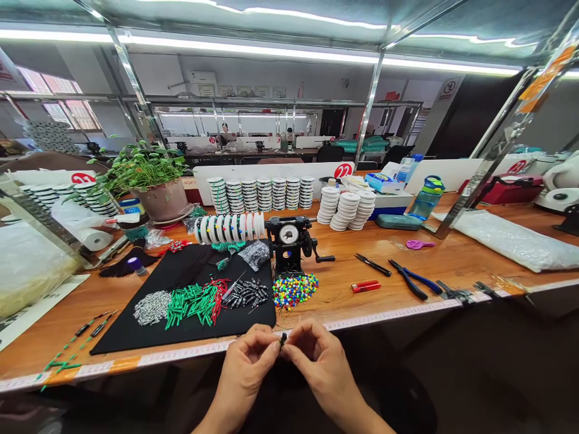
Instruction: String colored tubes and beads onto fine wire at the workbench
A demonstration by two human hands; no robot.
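Just off the front edge of the wooden table, my left hand (250,366) and my right hand (320,363) meet fingertip to fingertip. Both pinch a small black piece (283,339) between thumbs and index fingers; its details are too small to tell. Beyond them lies a black mat (136,334) bearing silver pieces (152,308), green tubes (192,304), red strips (220,296) and black parts (248,293). Multicoloured beads (295,290) are heaped at the mat's right edge.
Behind the mat stands a black winder (289,238) with a crank and white spools (230,228). To the right lie a red lighter (366,286), black tweezers or snips (373,264) and blue-handled pliers (415,279). A measuring tape (181,354) runs along the table's front edge.
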